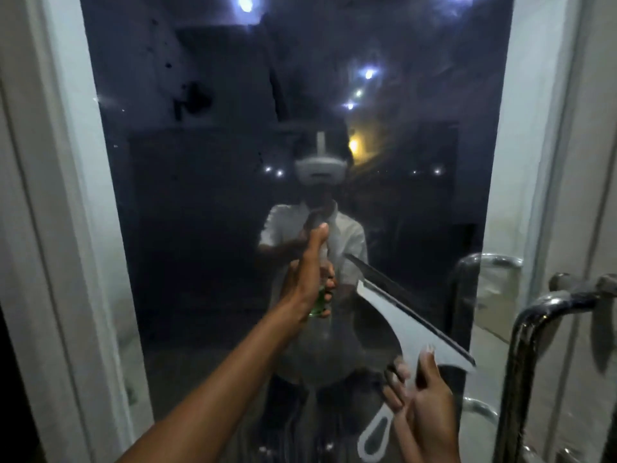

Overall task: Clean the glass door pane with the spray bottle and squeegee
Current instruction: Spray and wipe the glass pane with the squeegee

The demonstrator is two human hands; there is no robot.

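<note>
Facing a dark glass pane [207, 228], a person's left hand [309, 279] grips a green spray bottle [320, 300] raised before the pane, while the right hand [422, 402] clasps a white squeegee [405, 324] just right of the bottle.

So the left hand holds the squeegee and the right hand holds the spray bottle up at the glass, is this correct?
No, the hands are swapped. In the head view the left hand holds the spray bottle up at the glass, and the right hand holds the squeegee.
</note>
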